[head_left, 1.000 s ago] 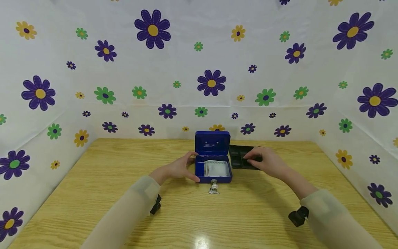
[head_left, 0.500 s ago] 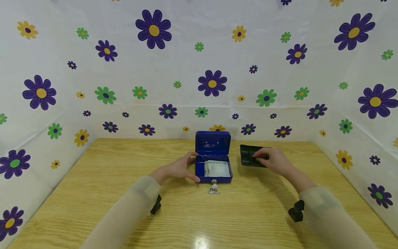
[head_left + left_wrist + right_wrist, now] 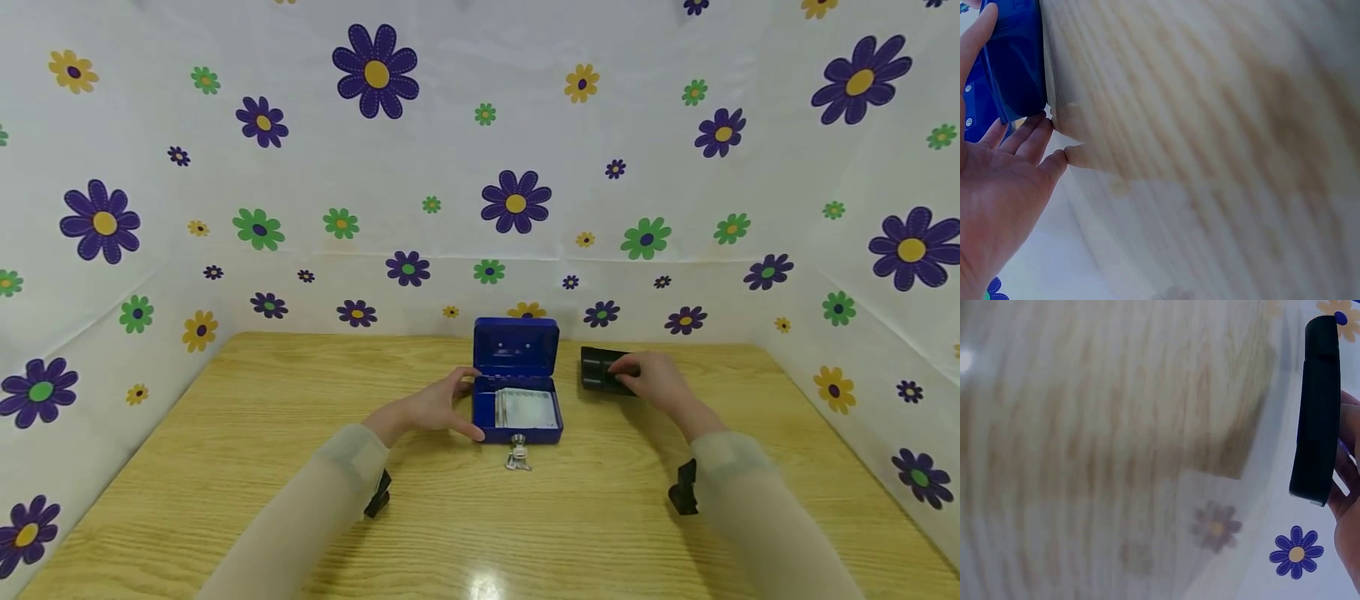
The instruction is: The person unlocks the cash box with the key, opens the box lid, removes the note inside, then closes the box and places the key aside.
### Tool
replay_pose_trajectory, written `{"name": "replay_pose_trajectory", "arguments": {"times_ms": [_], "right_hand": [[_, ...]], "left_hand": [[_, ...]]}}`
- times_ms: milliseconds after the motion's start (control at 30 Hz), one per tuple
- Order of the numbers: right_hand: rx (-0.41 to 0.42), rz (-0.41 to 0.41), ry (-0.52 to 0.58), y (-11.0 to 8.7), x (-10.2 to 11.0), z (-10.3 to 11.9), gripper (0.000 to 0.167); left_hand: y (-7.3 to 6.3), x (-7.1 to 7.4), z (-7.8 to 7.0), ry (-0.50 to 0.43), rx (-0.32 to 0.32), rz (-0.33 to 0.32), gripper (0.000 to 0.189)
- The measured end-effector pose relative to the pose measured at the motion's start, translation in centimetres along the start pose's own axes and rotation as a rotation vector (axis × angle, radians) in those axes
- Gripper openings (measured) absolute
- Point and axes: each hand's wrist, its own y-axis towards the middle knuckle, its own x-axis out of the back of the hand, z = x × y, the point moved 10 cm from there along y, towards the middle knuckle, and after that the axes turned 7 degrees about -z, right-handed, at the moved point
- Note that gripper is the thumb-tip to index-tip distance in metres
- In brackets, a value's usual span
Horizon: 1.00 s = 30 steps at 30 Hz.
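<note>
head: left hand (image 3: 431,408), fingers wide, holds box (image 3: 542,436) by its left side, notes (image 3: 529,408) inside; right hand (image 3: 660,383) pinches tray (image 3: 595,372), right of box | left wrist: fingertips against box | right wrist: tray raised above table (image 3: 1116,425)

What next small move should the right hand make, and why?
Probably lower the black tray onto the table and let go: the right hand pinches it to the right of the blue box, which stands open with banknotes exposed, while the left hand holds the box's left side.
</note>
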Motion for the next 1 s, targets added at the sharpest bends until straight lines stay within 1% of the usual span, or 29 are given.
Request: {"name": "replay_pose_trajectory", "arguments": {"times_ms": [200, 433, 667, 767, 867, 1000], "right_hand": [[-0.042, 0.019, 0.023, 0.1, -0.7, -0.9, 0.014], [-0.02, 0.013, 0.024, 0.1, -1.0, -1.3, 0.012], [-0.035, 0.022, 0.04, 0.3, -1.3, -1.7, 0.014], [-0.05, 0.013, 0.05, 0.3, -1.2, -1.7, 0.014], [-0.082, -0.008, 0.079, 0.1, -0.6, -1.5, 0.016], [-0.097, -0.048, 0.123, -0.4, 0.5, -0.4, 0.019]], "left_hand": [[-0.1, -0.2, -0.1, -0.016, 0.002, 0.003, 0.094], [0.0, -0.2, 0.0, -0.012, 0.002, 0.003, 0.094], [-0.1, 0.0, -0.2, -0.017, 0.002, 0.005, 0.093], [-0.1, 0.0, -0.1, -0.022, 0.002, 0.007, 0.093], [-0.1, -0.1, -0.2, -0.02, -0.004, 0.012, 0.092], [0.0, -0.1, -0.2, -0.017, -0.009, 0.011, 0.092]]}}
